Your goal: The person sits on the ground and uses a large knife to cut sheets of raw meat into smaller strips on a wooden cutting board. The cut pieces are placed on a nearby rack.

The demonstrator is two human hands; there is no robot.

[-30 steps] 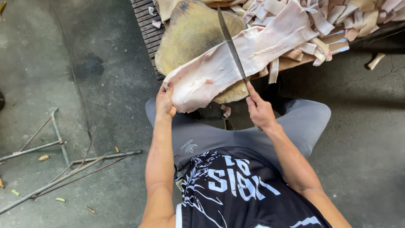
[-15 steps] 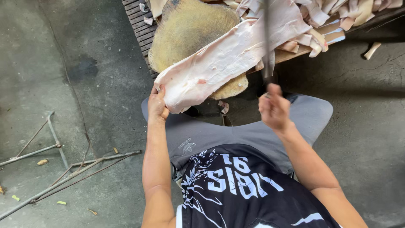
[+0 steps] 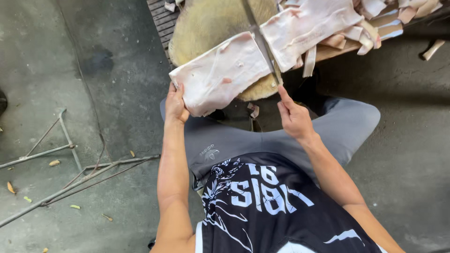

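A pale slab of raw fatty meat lies across a round wooden chopping block. My left hand grips the slab's near left corner. My right hand is shut on the handle of a long knife, whose blade lies down across the meat. The blade separates the near slab from a second large piece to the right.
Several cut strips of meat are piled on a wooden bench at the upper right. A slatted surface shows behind the block. Thin metal rods lie on the concrete floor at the left. My knees sit under the block.
The knife was raised upright half a second ago and has now come down through the meat. The slab is split in two where it was one long piece.
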